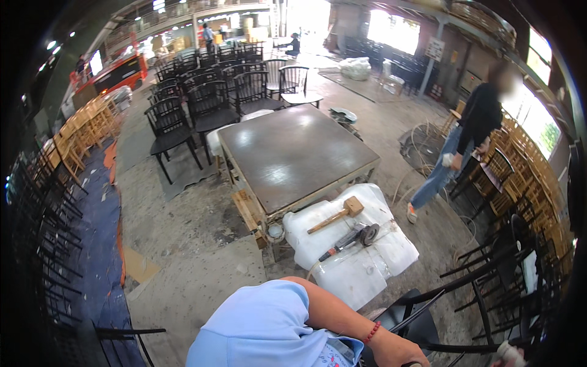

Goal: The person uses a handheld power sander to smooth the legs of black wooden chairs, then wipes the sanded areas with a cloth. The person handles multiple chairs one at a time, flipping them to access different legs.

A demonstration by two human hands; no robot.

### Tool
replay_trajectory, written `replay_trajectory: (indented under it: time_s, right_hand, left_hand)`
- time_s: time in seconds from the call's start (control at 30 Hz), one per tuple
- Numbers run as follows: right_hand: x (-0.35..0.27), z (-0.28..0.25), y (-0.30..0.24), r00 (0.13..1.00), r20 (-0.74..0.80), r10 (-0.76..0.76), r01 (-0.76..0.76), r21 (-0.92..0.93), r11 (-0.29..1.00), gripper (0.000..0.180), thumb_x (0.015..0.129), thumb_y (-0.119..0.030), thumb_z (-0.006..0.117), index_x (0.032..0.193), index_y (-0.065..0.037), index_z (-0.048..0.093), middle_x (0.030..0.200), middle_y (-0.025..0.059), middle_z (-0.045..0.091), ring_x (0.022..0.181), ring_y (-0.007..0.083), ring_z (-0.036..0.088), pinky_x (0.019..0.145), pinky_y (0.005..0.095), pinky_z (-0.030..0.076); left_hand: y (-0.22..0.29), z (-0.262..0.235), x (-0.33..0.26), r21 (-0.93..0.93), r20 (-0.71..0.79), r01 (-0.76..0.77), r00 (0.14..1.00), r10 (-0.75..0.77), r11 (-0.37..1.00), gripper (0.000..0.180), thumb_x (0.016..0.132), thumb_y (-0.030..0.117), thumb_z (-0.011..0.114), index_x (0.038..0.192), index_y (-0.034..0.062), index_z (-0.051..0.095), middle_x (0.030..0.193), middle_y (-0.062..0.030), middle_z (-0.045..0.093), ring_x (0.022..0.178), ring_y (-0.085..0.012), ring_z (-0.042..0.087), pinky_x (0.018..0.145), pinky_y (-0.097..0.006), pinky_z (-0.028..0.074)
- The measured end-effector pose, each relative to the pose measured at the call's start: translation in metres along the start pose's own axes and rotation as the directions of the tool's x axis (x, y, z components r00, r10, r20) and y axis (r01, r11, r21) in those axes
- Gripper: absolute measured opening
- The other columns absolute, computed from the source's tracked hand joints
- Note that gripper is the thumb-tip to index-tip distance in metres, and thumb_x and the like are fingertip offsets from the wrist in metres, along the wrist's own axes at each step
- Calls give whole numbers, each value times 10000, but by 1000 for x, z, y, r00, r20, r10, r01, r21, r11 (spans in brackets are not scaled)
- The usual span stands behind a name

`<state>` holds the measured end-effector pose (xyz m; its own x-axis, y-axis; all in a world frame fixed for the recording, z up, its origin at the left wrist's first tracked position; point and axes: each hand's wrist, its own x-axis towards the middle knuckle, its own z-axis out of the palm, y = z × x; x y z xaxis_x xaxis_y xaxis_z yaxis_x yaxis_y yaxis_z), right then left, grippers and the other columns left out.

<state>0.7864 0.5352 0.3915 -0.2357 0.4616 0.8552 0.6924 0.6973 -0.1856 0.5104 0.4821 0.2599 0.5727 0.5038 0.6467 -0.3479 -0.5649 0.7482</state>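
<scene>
My left arm, in a light blue sleeve with a red bead bracelet [371, 332] at the wrist, reaches across to the lower right. My left hand [397, 352] is beside a black wooden chair [409, 318]; its fingers are cut off by the lower edge, with a small dark round piece just showing there. Only part of my right hand [512, 355] shows near the lower right corner, with something whitish around a finger, close to the chair's curved black rail [465, 348]. Its grip is hidden.
Ahead stands a brown-topped work table [299, 153]. A white wrapped bundle [342, 263] in front bears a wooden mallet [342, 214] and an angle grinder [351, 240]. Black chairs [211, 101] fill the back left. A person [465, 134] in dark top and jeans walks at the right, near stacked chairs.
</scene>
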Motion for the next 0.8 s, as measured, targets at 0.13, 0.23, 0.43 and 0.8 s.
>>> replay_trajectory:
  time_s: [0.13,0.23,0.43,0.8]
  right_hand:
    - [53,49,-19,979,95,183,-206,468,859,186,825,-11,566,938,4,713,828,65,670,576,125,515,512,249,367]
    - [38,81,74,851,162,500,-446,726,523,431,940,-169,603,1337,-60,474,1219,11,592,767,19,515,595,155,397]
    - [54,99,83,911,254,326,-378,830,410,406,932,-145,594,1316,-63,491,1222,23,598,718,20,483,590,156,379]
    - [85,99,-40,945,246,218,-317,856,409,254,944,-188,573,1047,25,664,892,47,666,634,52,506,572,172,391]
  left_hand:
    - [5,1,-2,0,43,131,990,-131,991,359,798,188,824,1026,-1,621,914,-145,651,837,-244,602,763,-369,496]
    - [12,3,-5,-6,32,151,988,-151,988,296,810,174,813,948,9,610,847,-119,621,794,-223,576,738,-358,486]
    - [17,4,0,99,11,127,992,-128,987,247,831,164,797,880,24,599,775,-91,587,741,-197,549,695,-347,469]
    - [11,5,3,121,-17,128,992,-127,984,219,828,141,773,887,16,604,785,-112,591,740,-229,548,697,-365,470]
